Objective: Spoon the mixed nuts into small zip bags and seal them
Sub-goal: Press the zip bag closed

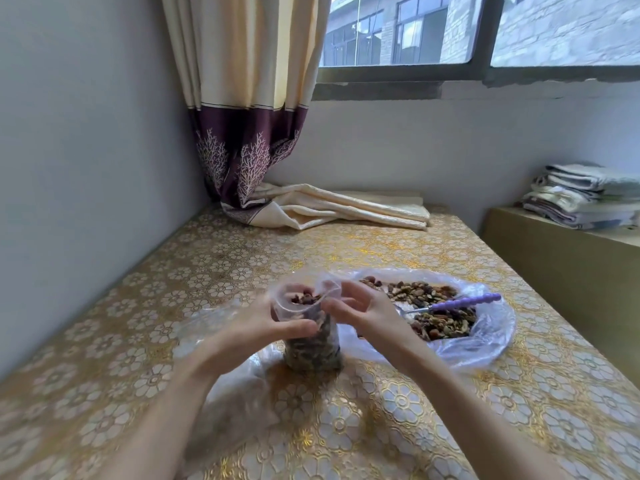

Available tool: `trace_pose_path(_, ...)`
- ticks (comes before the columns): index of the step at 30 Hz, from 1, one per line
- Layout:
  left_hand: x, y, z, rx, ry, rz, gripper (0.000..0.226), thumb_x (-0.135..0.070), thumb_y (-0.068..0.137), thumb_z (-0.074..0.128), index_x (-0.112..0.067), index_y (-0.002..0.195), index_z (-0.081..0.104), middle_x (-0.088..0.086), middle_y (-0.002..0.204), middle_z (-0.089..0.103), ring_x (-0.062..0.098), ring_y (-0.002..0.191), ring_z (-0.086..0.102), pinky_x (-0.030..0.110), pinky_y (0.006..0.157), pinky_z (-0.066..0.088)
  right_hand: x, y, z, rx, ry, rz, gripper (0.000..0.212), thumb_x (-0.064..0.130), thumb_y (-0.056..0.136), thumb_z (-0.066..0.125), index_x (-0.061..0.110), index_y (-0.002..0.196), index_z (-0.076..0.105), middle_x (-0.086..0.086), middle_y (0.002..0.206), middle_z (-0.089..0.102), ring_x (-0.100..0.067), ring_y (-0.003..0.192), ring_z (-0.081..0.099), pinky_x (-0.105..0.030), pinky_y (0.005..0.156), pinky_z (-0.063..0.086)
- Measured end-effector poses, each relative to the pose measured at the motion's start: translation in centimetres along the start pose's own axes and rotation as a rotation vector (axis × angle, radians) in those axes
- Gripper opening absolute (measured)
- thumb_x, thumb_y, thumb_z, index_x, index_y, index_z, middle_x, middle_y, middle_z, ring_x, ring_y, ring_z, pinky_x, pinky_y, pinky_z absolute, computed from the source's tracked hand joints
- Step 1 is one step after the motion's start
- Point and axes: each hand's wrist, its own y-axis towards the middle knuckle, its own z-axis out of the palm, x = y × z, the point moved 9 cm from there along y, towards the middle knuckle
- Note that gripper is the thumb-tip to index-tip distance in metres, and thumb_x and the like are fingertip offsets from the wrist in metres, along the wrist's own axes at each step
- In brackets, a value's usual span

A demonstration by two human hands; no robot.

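On the gold floral tablecloth [450, 393] by the window [415, 32], my left hand [256, 327] and right hand [367, 313] pinched the nut-filled zip bag [311, 348] open

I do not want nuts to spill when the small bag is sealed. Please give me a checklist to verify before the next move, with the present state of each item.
1. Small zip bag stands upright on the table: ok.
2. Left hand steadies the bag: ok, its fingers hold the bag's side.
3. Right hand is at the bag's mouth: ok, its fingers pinch the rim.
4. Zip strip free of nuts: cannot tell; nuts reach near the opening.
5. Mouth closed: not ok, it gapes open.
6. Spoon put aside: ok, it lies in the large bag of mixed nuts.
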Motion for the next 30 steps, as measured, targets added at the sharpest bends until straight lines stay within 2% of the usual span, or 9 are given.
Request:
trace_pose_path(5, -1.3, 0.3, -0.9, -0.114, 0.101, 0.101, 0.043, -0.026, 0.06, 0.082, -0.019, 0.098, 0.063, -0.003, 0.097, 0.071, 0.012, 0.094, 0.066, 0.033, 0.084, 0.053, 0.5, 0.1, -0.1, -0.081, -0.075, -0.067, 0.016, 0.019, 0.083, 0.068, 0.03, 0.095, 0.068, -0.003, 0.096, 0.073, -0.018, 0.092, 0.069, -0.034, 0.082, 0.056)
trace_pose_path(8, -2.9, 0.4, -1.5, -0.212, 0.113, 0.193, 0.033, -0.039, 0.06, 0.079, -0.023, 0.085, 0.065, -0.007, 0.09, 0.072, 0.011, 0.089, 0.067, 0.025, 0.074, 0.055, 2.2, 0.3, -0.6, -0.168, -0.048, -0.155, 0.012, 0.024, 0.083, 0.066, 0.019, 0.092, 0.072, -0.003, 0.088, 0.074, -0.013, 0.082, 0.069, -0.026, 0.068, 0.055)
trace_pose_path(11, -2.8, 0.0, -1.9, -0.231, 0.081, 0.201, 0.06, -0.057, 0.05, 0.079, -0.027, 0.099, 0.06, -0.01, 0.099, 0.07, 0.007, 0.091, 0.067, 0.017, 0.072, 0.053, 3.1, 0.0, -1.0, -0.193, -0.014, -0.192, 0.023, 0.036, 0.078, 0.062, 0.02, 0.09, 0.073, 0.004, 0.083, 0.074, -0.011, 0.078, 0.069, -0.019, 0.063, 0.053)
trace_pose_path(13, -1.2, -0.5, -0.6, -0.066, 0.037, 0.109, 0.082, -0.062, 0.043, 0.08, -0.026, 0.113, 0.055, -0.007, 0.108, 0.067, 0.011, 0.097, 0.066, 0.02, 0.076, 0.053, 2.2, -0.5, -0.8, -0.134, 0.0, -0.14, 0.022, 0.036, 0.076, 0.062, 0.025, 0.093, 0.07, 0.011, 0.084, 0.074, -0.006, 0.08, 0.07, -0.014, 0.064, 0.051)
trace_pose_path(16, 1.3, -1.7, 1.0, 0.142, 0.067, -0.006, 0.081, -0.038, 0.05, 0.086, -0.029, 0.122, 0.05, -0.002, 0.117, 0.064, 0.015, 0.109, 0.061, 0.036, 0.091, 0.051, -0.4, -1.5, 0.2, 0.009, -0.064, 0.009, 0.035, 0.037, 0.072, 0.066, 0.027, 0.105, 0.065, 0.006, 0.1, 0.072, -0.006, 0.093, 0.068, -0.028, 0.081, 0.055)
trace_pose_path(19, 1.6, -1.8, 0.0, 0.026, 0.112, -0.022, 0.073, -0.02, 0.054, 0.087, -0.028, 0.118, 0.053, 0.001, 0.107, 0.069, 0.015, 0.102, 0.064, 0.04, 0.092, 0.05, -0.4, -1.8, 0.4, 0.026, -0.098, 0.018, 0.03, 0.023, 0.077, 0.072, 0.028, 0.106, 0.064, -0.001, 0.102, 0.071, -0.013, 0.096, 0.067, -0.04, 0.089, 0.054)
trace_pose_path(22, 0.0, -1.5, -0.8, -0.072, 0.093, 0.051, 0.062, -0.014, 0.056, 0.086, -0.021, 0.112, 0.059, 0.004, 0.1, 0.071, 0.019, 0.095, 0.067, 0.033, 0.083, 0.055, 1.3, -1.5, -0.1, -0.045, -0.06, -0.09, 0.026, 0.011, 0.079, 0.071, 0.028, 0.097, 0.067, 0.001, 0.093, 0.073, -0.015, 0.088, 0.069, -0.03, 0.077, 0.057)
trace_pose_path(25, -1.4, -1.5, -1.2, -0.098, 0.002, 0.122, 0.053, -0.018, 0.061, 0.081, -0.023, 0.109, 0.062, 0.004, 0.095, 0.072, 0.016, 0.09, 0.068, 0.028, 0.074, 0.056, 3.0, -1.4, -0.8, -0.103, 0.002, -0.168, 0.022, 0.021, 0.074, 0.072, 0.029, 0.095, 0.068, 0.015, 0.085, 0.072, -0.002, 0.081, 0.067, -0.012, 0.064, 0.05)
trace_pose_path(30, -0.7, -1.9, -1.1, -0.175, -0.077, 0.131, 0.035, -0.018, 0.065, 0.07, -0.016, 0.1, 0.065, -0.007, 0.089, 0.073, 0.006, 0.085, 0.068, 0.013, 0.069, 0.05, 1.1, -1.9, -0.7, -0.082, -0.042, -0.082, 0.022, 0.011, 0.08, 0.07, 0.026, 0.095, 0.069, 0.009, 0.09, 0.073, -0.006, 0.086, 0.068, -0.016, 0.071, 0.051)
